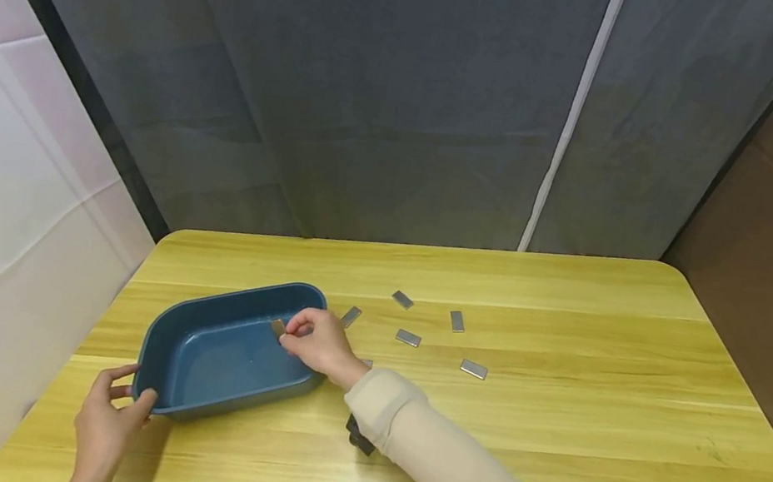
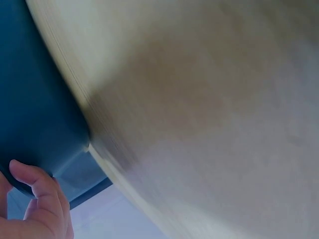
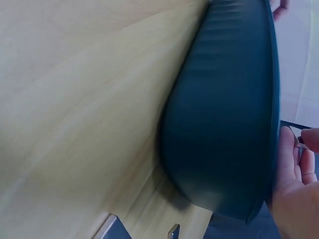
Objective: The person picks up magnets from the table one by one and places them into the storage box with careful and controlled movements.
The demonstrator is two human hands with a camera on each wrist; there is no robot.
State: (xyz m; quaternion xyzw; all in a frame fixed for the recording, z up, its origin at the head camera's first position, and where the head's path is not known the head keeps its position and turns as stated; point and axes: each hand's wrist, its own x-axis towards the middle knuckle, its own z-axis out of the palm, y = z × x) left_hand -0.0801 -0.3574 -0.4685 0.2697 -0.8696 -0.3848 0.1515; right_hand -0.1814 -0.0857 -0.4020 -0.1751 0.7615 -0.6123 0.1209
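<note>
A blue plastic basin [image 1: 230,364] sits on the left part of the wooden table. At its near left corner my left hand [image 1: 109,420] grips the rim, thumb and fingers on either side of the wall. My right hand [image 1: 321,340] is over the basin's right end, pinching a small flat metal rectangle [image 1: 277,328] between thumb and fingertips. In the right wrist view the basin's outer wall [image 3: 219,109] hides part of this hand. Close beside the basin's right end lies a similar metal piece [image 1: 351,317]; another [image 1: 368,363] is partly covered by the right wrist.
Several more metal rectangles lie scattered to the right of the basin, among them one near the back [image 1: 402,299] and one farthest right [image 1: 473,369]. A dark curtain [image 1: 392,107] hangs behind the wooden table [image 1: 590,442]. A white sheet [image 1: 1,231] borders the left side.
</note>
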